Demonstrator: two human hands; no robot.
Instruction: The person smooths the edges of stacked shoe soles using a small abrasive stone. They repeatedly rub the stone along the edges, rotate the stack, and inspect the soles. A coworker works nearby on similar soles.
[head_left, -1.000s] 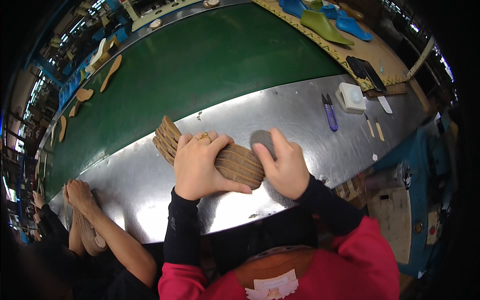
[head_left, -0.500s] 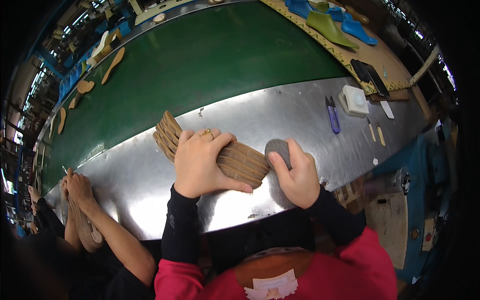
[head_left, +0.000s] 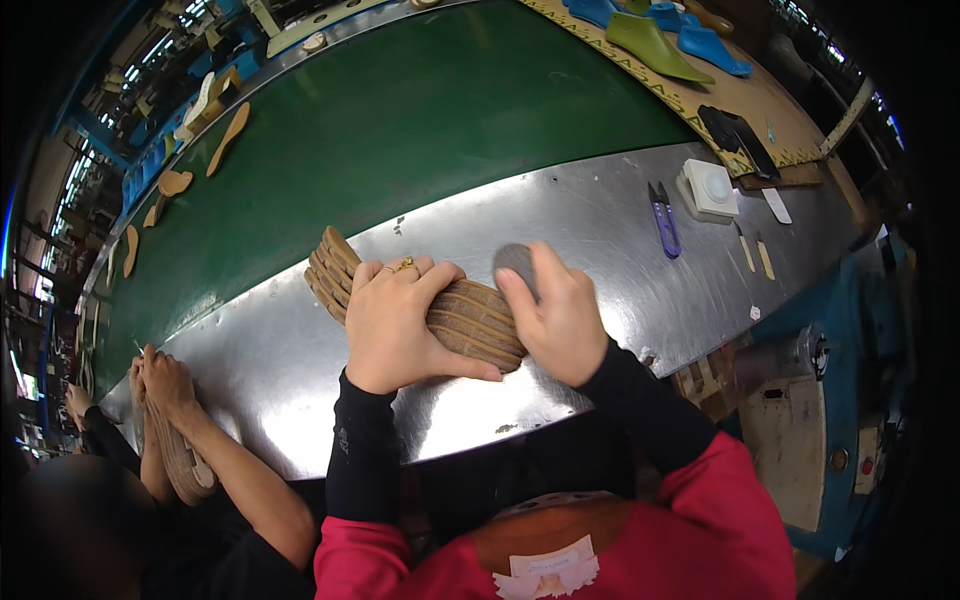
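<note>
A stack of brown insoles (head_left: 472, 325), their layered edges facing up, lies on the metal part of the worktable. My left hand (head_left: 392, 328) is wrapped over its middle, thumb along the near side, pressing the layers together. In my right hand (head_left: 558, 318) is a grey, rounded rubbing block (head_left: 514, 262), gripped between thumb and fingers. The block is at the stack's right end, by the upper corner; whether it touches there I cannot tell. My right hand covers part of that end.
Purple thread snips (head_left: 664, 222), a white box (head_left: 707, 190) and small knives (head_left: 745, 247) lie to the right. Blue and green shoe lasts (head_left: 655, 50) stand on a board behind. A green belt (head_left: 420, 120) runs along the far side. At left, a co-worker's hands (head_left: 165, 380) hold similar pieces.
My right hand with the grey block has moved left and slightly away from me, closer over the stack's right end. My left hand keeps its hold on the stack.
</note>
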